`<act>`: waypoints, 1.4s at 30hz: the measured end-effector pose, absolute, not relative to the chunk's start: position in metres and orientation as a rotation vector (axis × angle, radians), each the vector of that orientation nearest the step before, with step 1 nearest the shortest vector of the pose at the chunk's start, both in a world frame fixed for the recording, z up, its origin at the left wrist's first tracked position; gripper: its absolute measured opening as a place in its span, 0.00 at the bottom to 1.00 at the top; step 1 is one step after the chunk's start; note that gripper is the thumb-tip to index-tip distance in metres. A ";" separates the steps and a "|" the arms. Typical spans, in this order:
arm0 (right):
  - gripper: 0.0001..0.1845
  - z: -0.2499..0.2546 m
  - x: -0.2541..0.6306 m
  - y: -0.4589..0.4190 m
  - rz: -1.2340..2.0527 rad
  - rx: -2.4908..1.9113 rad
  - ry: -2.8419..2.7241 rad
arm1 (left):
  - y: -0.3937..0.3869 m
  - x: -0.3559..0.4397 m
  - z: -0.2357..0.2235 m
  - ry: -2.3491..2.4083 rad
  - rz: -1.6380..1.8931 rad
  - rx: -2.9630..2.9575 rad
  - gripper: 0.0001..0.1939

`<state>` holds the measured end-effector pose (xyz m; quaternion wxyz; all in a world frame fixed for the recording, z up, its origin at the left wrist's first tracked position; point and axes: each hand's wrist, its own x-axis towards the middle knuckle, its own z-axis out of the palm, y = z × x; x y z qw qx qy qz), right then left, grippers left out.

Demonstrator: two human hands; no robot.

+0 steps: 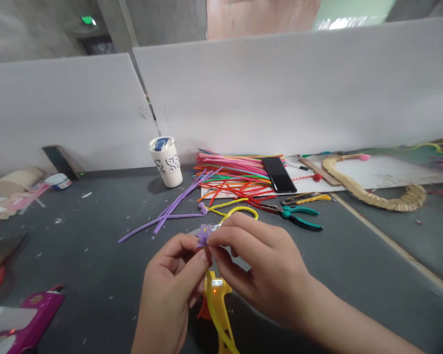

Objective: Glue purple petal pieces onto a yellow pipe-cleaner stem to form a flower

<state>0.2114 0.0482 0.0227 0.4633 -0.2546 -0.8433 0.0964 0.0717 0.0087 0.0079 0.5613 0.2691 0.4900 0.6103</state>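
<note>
My left hand (170,285) pinches the base of a small purple pipe-cleaner flower (204,235) between thumb and forefinger. The fingertips of my right hand (262,260) close on the flower's right side. A yellow pipe-cleaner stem (214,314) hangs down from it. Below and behind the stem lies a yellow glue gun (225,290) with an orange trigger and a small lit light. Just beyond my fingers rest another purple bud (202,209) with a yellow stem and a yellow loop handle (249,210), its tool partly hidden by my hand.
Loose purple pipe cleaners (170,211) lie left of a coloured bundle (229,167) with a phone (279,174) on it. Green-handled pliers (299,214) sit at right, a white tumbler (167,162) at back. A magenta glue gun (40,314) occupies the front left.
</note>
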 end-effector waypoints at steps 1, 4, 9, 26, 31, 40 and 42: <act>0.05 0.025 0.212 0.048 0.342 -0.644 -2.026 | 0.009 0.071 0.008 1.128 1.418 0.603 0.11; 0.06 0.032 0.216 0.051 0.633 -0.792 -1.862 | 0.010 0.069 0.010 1.056 1.351 0.550 0.09; 0.07 0.034 0.220 0.060 0.823 -0.799 -1.854 | 0.011 0.068 0.011 0.937 1.248 0.445 0.05; 0.06 0.027 0.217 0.059 0.505 -0.641 -2.040 | 0.012 0.070 0.014 0.865 1.216 0.414 0.05; 0.07 0.024 0.216 0.058 0.485 -0.614 -2.061 | 0.010 0.069 0.013 0.871 1.204 0.411 0.05; 0.07 0.026 0.216 0.058 0.493 -0.614 -2.065 | 0.012 0.067 0.013 0.911 1.210 0.415 0.06; 0.05 0.027 0.217 0.056 0.460 -0.614 -2.058 | 0.011 0.068 0.013 0.930 1.210 0.432 0.07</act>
